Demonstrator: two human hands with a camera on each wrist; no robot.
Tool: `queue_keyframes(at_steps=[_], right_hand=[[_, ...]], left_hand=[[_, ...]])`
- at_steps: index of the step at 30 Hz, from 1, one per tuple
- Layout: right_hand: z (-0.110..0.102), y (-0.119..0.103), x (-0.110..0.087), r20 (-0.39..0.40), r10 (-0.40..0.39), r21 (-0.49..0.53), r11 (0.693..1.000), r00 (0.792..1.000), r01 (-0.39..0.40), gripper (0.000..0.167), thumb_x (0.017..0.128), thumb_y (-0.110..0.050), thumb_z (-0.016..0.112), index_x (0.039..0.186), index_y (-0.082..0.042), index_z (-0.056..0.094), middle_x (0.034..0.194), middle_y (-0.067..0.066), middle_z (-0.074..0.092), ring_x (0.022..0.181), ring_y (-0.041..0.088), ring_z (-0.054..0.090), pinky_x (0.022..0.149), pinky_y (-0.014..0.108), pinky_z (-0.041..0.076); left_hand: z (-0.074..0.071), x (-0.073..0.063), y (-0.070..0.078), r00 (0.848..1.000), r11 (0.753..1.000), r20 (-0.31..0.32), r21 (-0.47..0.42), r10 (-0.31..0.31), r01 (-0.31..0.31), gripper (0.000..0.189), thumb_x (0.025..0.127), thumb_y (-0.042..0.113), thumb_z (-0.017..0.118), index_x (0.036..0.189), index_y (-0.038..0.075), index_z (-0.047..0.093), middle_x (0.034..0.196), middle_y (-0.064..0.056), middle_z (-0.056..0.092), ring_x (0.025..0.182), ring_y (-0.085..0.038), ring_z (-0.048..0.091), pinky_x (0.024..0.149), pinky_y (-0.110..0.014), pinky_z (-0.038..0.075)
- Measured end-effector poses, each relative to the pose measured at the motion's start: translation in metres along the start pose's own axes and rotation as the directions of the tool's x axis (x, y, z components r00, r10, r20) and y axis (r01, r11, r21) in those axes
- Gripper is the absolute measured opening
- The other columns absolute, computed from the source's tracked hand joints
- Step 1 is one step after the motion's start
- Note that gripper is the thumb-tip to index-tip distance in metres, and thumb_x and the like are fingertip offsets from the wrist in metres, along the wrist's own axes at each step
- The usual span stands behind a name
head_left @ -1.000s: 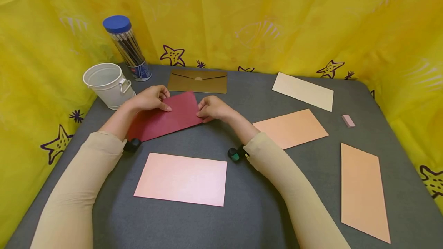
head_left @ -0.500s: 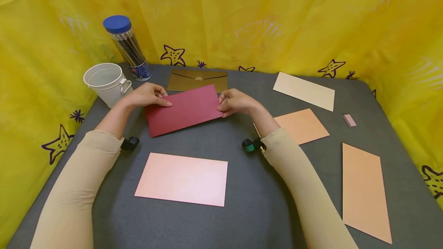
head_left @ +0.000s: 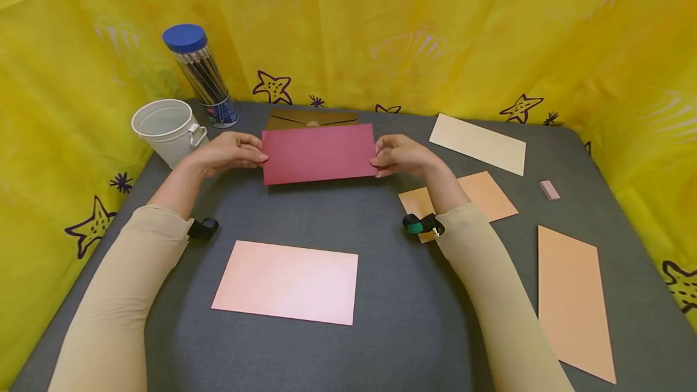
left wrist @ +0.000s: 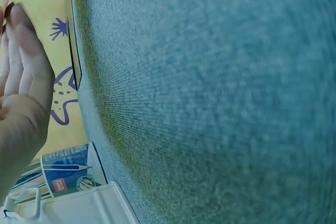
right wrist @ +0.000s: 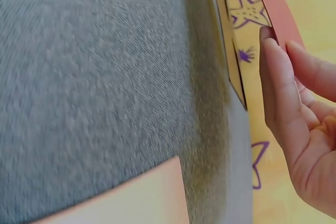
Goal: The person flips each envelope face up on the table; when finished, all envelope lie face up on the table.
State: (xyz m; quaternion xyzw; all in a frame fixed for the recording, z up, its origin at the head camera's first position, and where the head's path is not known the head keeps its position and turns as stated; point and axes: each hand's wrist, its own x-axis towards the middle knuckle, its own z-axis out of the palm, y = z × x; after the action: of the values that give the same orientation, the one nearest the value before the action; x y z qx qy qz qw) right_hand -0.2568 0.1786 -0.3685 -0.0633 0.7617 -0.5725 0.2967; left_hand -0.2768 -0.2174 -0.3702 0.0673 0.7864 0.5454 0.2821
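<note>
A plain dark-red envelope [head_left: 318,155] is held up over the back of the table, spread level between both hands. My left hand [head_left: 231,151] pinches its left edge with the thumb on top. On the opposite short edge, my right hand [head_left: 403,155] pinches it between thumb and fingers; the right wrist view shows the red envelope [right wrist: 281,11] raised off the table. Behind it lies a gold envelope [head_left: 313,118] with a pointed flap, its lower part hidden. A pale pink envelope [head_left: 285,283] lies flat nearer the front.
At back left stand a white bucket [head_left: 169,129] and a blue-lidded tub of pencils [head_left: 204,77]. To the right lie a cream envelope [head_left: 479,144], a peach envelope [head_left: 484,195] partly under the right arm, another peach envelope [head_left: 574,301] and a pink eraser [head_left: 549,190].
The red envelope has moved right and been turned level, now overlapping the gold one. My right hand has moved right with it; my left grip has shifted to its left edge.
</note>
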Motion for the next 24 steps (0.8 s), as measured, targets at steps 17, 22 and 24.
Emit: queue_keyframes(at_steps=[17, 22, 24], right_hand=[[-0.0080, 0.0065, -0.0082, -0.081, 0.021, 0.213, 0.977, 0.996, -0.003, 0.005, 0.095, -0.005, 0.063, 0.095, -0.007, 0.058, 0.084, 0.001, 0.061, 0.074, 0.014, 0.066, 0.077, 0.032, 0.062], [-0.0082, 0.0083, -0.0100, -0.135, -0.006, 0.202, 0.979, 0.991, 0.033, 0.007, 0.093, -0.007, 0.066, 0.088, -0.012, 0.064, 0.083, -0.003, 0.062, 0.075, 0.013, 0.064, 0.088, 0.038, 0.061], [-0.0080, 0.0085, -0.0103, -0.156, -0.014, 0.168, 0.985, 0.988, 0.040, 0.007, 0.093, -0.009, 0.067, 0.087, -0.013, 0.065, 0.081, -0.004, 0.061, 0.071, 0.013, 0.061, 0.088, 0.035, 0.060]], left_hand=[[0.0032, -0.0002, 0.0002, 0.998, 0.993, 0.031, -0.108, 0.046, -0.042, 0.008, 0.095, 0.006, 0.062, 0.093, 0.014, 0.063, 0.085, 0.008, 0.069, 0.084, -0.007, 0.070, 0.084, -0.024, 0.059], [0.0033, -0.0011, 0.0019, 0.998, 0.984, 0.019, -0.169, 0.055, -0.051, 0.014, 0.096, 0.005, 0.061, 0.089, 0.017, 0.066, 0.087, 0.008, 0.067, 0.086, -0.006, 0.068, 0.086, -0.021, 0.057], [0.0029, -0.0012, 0.0023, 0.998, 0.984, 0.012, -0.171, 0.061, -0.058, 0.017, 0.097, 0.006, 0.060, 0.087, 0.019, 0.067, 0.086, 0.009, 0.067, 0.085, -0.006, 0.067, 0.084, -0.020, 0.057]])
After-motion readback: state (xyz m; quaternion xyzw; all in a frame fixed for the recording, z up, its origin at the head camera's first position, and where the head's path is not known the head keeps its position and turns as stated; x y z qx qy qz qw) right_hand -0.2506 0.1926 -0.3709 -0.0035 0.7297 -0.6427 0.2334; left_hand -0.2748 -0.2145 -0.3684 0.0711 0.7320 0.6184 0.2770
